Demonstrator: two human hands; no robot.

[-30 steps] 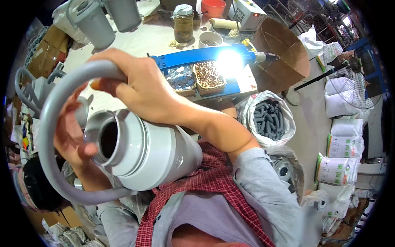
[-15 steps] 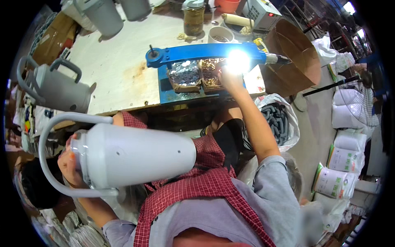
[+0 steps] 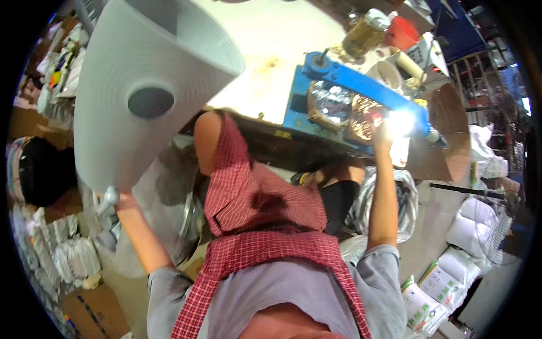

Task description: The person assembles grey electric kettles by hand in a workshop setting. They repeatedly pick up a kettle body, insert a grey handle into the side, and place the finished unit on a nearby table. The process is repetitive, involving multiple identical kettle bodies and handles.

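A large grey plastic bucket hangs tilted at the upper left, its wide mouth facing up and right. A dark oval hole shows in its ribbed side. My left hand grips its lower end, the fingers mostly hidden behind it, next to a rounded grey handle end. My right hand reaches into a box of small copper-coloured metal pieces, right beside a glaring lamp. Glare hides how its fingers are set. A box of silvery metal pieces stands alongside, under a blue machine arm.
A white worktable lies ahead, with a lidded jar, a white tub and a red bowl. A brown carton stands to the right. White packages lie on the floor at the right.
My left hand has swung the bucket from lying across my lap to upright-leaning at the upper left, its mouth now showing. My right hand stays at the copper-coloured pieces. My view has turned left.
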